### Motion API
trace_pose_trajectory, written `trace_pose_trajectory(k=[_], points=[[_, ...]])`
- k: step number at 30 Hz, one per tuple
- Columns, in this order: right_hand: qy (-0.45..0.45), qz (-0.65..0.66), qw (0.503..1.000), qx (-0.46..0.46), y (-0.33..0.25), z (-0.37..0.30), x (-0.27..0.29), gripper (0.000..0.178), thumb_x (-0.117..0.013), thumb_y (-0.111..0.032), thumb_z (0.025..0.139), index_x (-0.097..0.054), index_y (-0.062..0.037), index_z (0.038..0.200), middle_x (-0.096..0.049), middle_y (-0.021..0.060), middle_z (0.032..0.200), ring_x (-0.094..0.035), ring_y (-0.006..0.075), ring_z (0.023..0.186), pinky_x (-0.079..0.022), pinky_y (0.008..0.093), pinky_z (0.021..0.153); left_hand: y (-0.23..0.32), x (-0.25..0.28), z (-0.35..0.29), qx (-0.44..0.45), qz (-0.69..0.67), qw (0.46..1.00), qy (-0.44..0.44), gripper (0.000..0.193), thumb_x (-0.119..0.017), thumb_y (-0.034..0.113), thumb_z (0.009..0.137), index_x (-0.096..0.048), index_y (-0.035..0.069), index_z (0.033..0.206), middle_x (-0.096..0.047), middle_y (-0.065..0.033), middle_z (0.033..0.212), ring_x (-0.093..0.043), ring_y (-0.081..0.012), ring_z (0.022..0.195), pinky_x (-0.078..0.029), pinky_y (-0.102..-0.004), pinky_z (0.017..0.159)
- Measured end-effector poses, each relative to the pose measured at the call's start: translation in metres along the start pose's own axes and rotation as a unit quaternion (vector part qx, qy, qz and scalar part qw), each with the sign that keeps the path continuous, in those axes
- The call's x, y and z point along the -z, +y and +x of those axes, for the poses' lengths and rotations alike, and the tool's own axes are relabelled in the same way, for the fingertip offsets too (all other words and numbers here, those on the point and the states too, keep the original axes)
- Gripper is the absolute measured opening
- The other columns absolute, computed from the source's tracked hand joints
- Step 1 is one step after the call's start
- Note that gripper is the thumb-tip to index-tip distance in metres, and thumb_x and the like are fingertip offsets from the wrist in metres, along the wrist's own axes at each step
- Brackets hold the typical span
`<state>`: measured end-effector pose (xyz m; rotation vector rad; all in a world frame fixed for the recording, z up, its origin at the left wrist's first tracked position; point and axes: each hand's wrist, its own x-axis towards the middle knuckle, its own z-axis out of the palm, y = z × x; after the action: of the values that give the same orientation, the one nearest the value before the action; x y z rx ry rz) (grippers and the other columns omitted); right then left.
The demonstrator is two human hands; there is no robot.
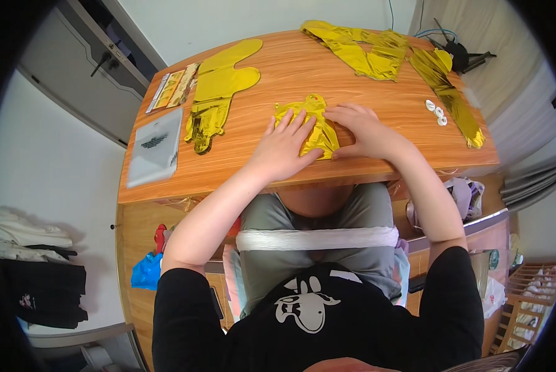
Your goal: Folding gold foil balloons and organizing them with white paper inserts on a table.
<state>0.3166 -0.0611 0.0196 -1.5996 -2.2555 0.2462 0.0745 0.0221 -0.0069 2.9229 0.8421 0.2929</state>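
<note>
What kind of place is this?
It looks like a room in somebody's home, maybe a bedroom, but I can't be sure. There's a grey door with a handle, clothes on the left and a wooden table.

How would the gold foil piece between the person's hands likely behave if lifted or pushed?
The gold foil piece would probably flop, since it looks thin and creased. It is likely light for its size, lying nearly flat on the table. Its glossy surface suggests it might slide easily.

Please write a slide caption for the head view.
Left hand lies on creased yellow foil, right hand at its edge, on a brown table.
</note>
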Motion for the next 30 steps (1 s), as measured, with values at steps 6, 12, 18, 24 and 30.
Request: trace_pose_trajectory(k=[6,12,18,24,30], points=[[-0.053,0.001,0.998,-0.042,0.011,0.006,-0.002,0.098,-0.089,-0.045,0.071,-0.048,-0.0130,0.153,-0.047,0.0113,0.158,-0.034,0.0350,0.149,-0.024,0.0500,0.122,-0.006,0.002,0.001,0.005,-0.018,1.000,-0.016,0.084,-0.049,0.062,0.100,-0.032,0.005,0.160,-0.027,-0.0197,0.167,-0.020,-0.0376,0.157,-0.015,-0.0540,0.127],[-0.039,0.012,0.998,-0.040,0.017,0.008,-0.010,0.098,-0.089,-0.045,0.071,-0.047,-0.0178,0.155,-0.046,0.0100,0.159,-0.033,0.0365,0.149,-0.024,0.0486,0.122,-0.043,0.024,-0.003,-0.066,-0.041,0.992,-0.097,0.084,-0.056,0.054,0.101,-0.026,0.004,0.162,-0.019,-0.0221,0.169,-0.015,-0.0366,0.158,-0.013,-0.0530,0.127],[-0.056,0.009,0.996,-0.070,0.008,0.007,-0.002,0.098,-0.089,-0.044,0.072,-0.045,-0.0186,0.156,-0.045,0.0089,0.160,-0.032,0.0359,0.150,-0.023,0.0478,0.123,-0.070,0.033,-0.008,-0.097,-0.038,0.983,-0.150,0.101,-0.063,0.058,0.094,-0.015,0.003,0.164,-0.014,-0.0243,0.170,-0.012,-0.0338,0.159,-0.010,-0.0528,0.128],[-0.043,0.016,0.997,-0.062,0.012,0.007,-0.006,0.096,-0.086,-0.053,0.072,-0.049,-0.0175,0.154,-0.047,0.0055,0.159,-0.032,0.0340,0.151,-0.021,0.0488,0.123,-0.082,0.041,-0.007,-0.107,-0.077,0.980,-0.149,0.120,-0.073,0.065,0.083,-0.013,-0.002,0.162,-0.019,-0.0254,0.168,-0.015,-0.0329,0.158,-0.011,-0.0511,0.128],[-0.051,0.011,0.996,-0.067,0.013,0.007,-0.007,0.097,-0.086,-0.053,0.072,-0.048,-0.0176,0.154,-0.046,0.0049,0.160,-0.032,0.0338,0.151,-0.020,0.0491,0.124,-0.074,0.052,-0.004,-0.074,-0.043,0.980,-0.177,0.128,-0.080,0.062,0.077,-0.010,-0.002,0.163,-0.019,-0.0260,0.168,-0.012,-0.0336,0.159,-0.007,-0.0527,0.128]])
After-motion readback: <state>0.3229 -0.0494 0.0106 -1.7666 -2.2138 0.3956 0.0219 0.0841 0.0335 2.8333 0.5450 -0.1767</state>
